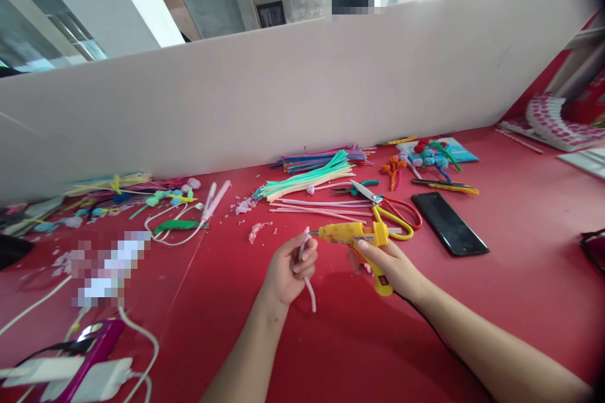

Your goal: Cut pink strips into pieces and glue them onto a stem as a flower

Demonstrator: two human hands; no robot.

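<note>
My left hand (292, 267) is closed around a pale pink pipe cleaner (310, 295), whose lower end hangs out below the fingers. Wrapped around the handle of a yellow hot glue gun (347, 233) is my right hand (394, 264). The gun points left, and its metal nozzle meets or nearly meets the top of the pipe cleaner at my left fingertips. Behind the gun lie scissors (399, 221) with red and yellow handles. Several loose pink pipe cleaners (316, 209) rest beyond my left hand, near a small pile of pink fluff (258, 232).
Bundles of green and cream pipe cleaners (312, 177) lie by the white partition (283, 88). A black phone (449, 223) is at right, below finished coloured pieces (425, 154). At left are a green cutter (176, 226), a pink-white wand-like tool (215, 201) and a power strip (89, 359) with cables.
</note>
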